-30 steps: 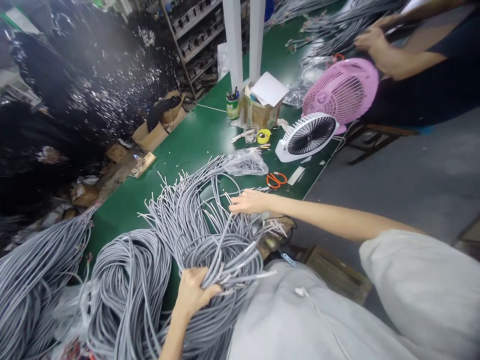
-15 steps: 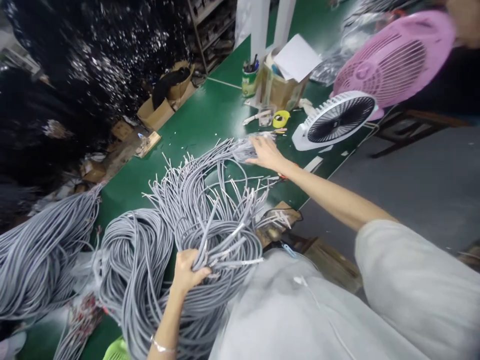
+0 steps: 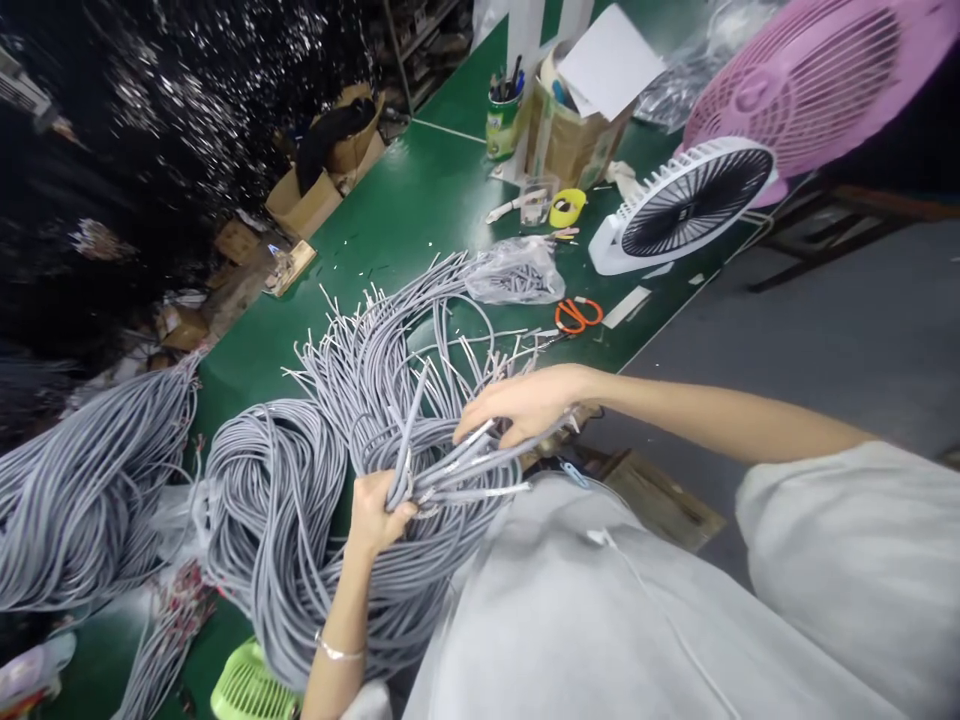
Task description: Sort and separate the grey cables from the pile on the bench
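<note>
My left hand (image 3: 377,515) is closed round a bundle of grey cables (image 3: 442,478), whose pale cut ends fan out to the right. Over those ends hovers my right hand (image 3: 529,402), its fingers curved and apart from the thumb, close to or touching the cables. Beneath both hands lies a large heap of coiled grey cable (image 3: 420,590). Beyond it, more grey cables (image 3: 382,365) with stripped white ends spread over the green table. A clear plastic bag (image 3: 517,272) covers the far end of that bunch.
Orange-handled scissors (image 3: 577,315) lie right of the bag. Behind stand a white fan (image 3: 686,215), a pink fan (image 3: 802,95), yellow tape (image 3: 567,207), a pen can (image 3: 503,125) and a cardboard box (image 3: 574,135). More cable coils (image 3: 97,490) lie left, near a green fan (image 3: 251,685).
My right hand has left the plastic bag and come back toward me, over the cable ends by my left hand. The left hand keeps its hold. The scissors are now uncovered.
</note>
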The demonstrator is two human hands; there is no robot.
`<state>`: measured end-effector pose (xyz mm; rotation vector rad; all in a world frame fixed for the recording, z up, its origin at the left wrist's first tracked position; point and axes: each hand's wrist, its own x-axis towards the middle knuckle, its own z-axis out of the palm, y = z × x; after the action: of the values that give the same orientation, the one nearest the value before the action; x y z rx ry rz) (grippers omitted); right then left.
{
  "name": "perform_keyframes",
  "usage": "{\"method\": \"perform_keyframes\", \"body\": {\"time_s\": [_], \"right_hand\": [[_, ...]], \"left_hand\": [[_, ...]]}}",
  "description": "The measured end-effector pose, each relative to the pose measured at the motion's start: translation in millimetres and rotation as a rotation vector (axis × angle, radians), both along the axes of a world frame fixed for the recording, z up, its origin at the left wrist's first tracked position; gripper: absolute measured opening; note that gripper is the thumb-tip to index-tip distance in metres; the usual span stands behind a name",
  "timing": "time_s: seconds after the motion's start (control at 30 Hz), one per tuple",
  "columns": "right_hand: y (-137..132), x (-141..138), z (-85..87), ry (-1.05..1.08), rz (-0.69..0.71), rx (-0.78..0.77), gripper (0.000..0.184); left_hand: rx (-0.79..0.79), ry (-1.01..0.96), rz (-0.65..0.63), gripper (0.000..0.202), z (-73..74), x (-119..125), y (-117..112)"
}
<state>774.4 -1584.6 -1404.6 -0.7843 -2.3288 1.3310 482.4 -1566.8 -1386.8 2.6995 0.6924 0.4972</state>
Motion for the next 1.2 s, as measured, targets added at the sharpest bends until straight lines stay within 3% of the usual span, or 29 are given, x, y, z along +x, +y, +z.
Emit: {"method": "perform_keyframes", "body": {"time_s": [0.1,0.3,0.43,0.53,0.67,0.87,0.97,1.07,1.2], "right_hand": [[-4.4,-10.5,-1.2,0.000,0.086,-0.042,0.022],[-15.0,-10.1,13.0,-0.053,-0.131,0.121,0.019],[-19.3,-4.8,9.3,0.041,0.039,-0.128,0.025],[-21.7,-8.4,-3.9,0.155,0.002,-0.292,0.033],[-22.9,-20.4,-15.5,0.239,0.030,-0.495,0.062],[-31.1,-34.9,-26.6,0.365,0.045,-0.704,0.069],[-35.1,-36.7,-37.5,0.393,0.126,-0.838,0.073],[-33.1,-34.7,-42.7,0.391,0.279,-0.779,0.075],[-26.3,-30.8,-40.2,0.419,0.385,-0.692,0.076]], "left_hand": [[-0.008,0.003,-0.002,0.063,-0.7,-0.5,0.2],[-0.007,0.004,0.006,0.054,-2.3,1.7,-2.3],[-0.004,0.013,-0.002,0.053,-2.6,3.4,-1.9],[-0.008,0.016,-0.017,0.055,-1.8,4.9,-1.2],[-0.025,0.012,-0.084,0.058,0.9,7.0,-1.3],[-0.023,-0.038,-0.119,0.060,1.0,6.6,-4.5],[-0.038,-0.059,-0.148,0.060,0.2,7.7,-6.4],[-0.063,-0.090,-0.179,0.060,1.7,11.7,-6.9],[-0.103,-0.145,-0.221,0.058,5.2,18.0,-5.0]]}}
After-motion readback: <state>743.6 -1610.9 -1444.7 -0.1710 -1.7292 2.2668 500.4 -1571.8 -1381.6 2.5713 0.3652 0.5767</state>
